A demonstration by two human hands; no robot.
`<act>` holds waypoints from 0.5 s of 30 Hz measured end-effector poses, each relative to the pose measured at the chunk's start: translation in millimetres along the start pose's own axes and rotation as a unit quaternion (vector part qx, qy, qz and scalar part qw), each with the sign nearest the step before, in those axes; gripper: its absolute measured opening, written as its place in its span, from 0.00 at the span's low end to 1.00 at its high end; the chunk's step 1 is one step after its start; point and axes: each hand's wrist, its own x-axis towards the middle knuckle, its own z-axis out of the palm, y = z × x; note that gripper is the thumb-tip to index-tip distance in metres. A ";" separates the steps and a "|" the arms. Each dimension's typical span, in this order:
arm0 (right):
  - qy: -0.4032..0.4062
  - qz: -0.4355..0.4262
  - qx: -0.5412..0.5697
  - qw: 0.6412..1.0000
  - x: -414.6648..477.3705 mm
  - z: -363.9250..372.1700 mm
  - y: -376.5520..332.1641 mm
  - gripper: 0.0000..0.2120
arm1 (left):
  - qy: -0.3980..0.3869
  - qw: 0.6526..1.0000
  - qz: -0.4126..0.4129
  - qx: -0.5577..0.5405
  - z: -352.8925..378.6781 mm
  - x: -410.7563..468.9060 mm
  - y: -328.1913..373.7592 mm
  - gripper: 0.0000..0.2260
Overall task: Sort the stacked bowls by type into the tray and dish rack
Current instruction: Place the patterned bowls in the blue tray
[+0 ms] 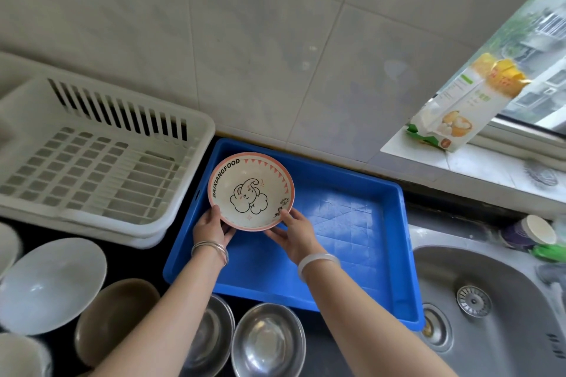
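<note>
Both hands, left (213, 228) and right (294, 234), gripped an elephant-print bowl (251, 190) over the blue tray (352, 232). The white dish rack (92, 162) held nothing visible. Forearms partly hid the steel bowls (268, 340).

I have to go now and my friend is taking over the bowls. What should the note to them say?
Left hand and right hand: both grip the near rim of the elephant bowl, held over the back left corner of the blue tray. I cannot tell if it has touched down yet.

Done: nothing placed for sure. The tray holds nothing else and the dish rack holds nothing.

Left: set this bowl down, then sort the rest on the counter: white bowl, brown bowl, two steel bowls and more at the left edge.
</note>
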 end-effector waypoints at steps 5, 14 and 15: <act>-0.001 -0.002 -0.071 0.997 -10.0 -1.3 -3.9 0.15 | 0.000 0.999 0.047 0.024 -3.8 -13.3 -3.9 0.15; -0.016 -0.031 -0.187 0.982 -52.2 -41.1 -11.0 0.15 | -0.016 0.984 0.088 0.155 -4.6 -59.7 -23.8 0.18; -0.009 -0.035 -0.198 0.979 -60.4 -50.3 -11.4 0.14 | -0.023 0.980 0.089 0.178 -3.5 -69.0 -29.2 0.19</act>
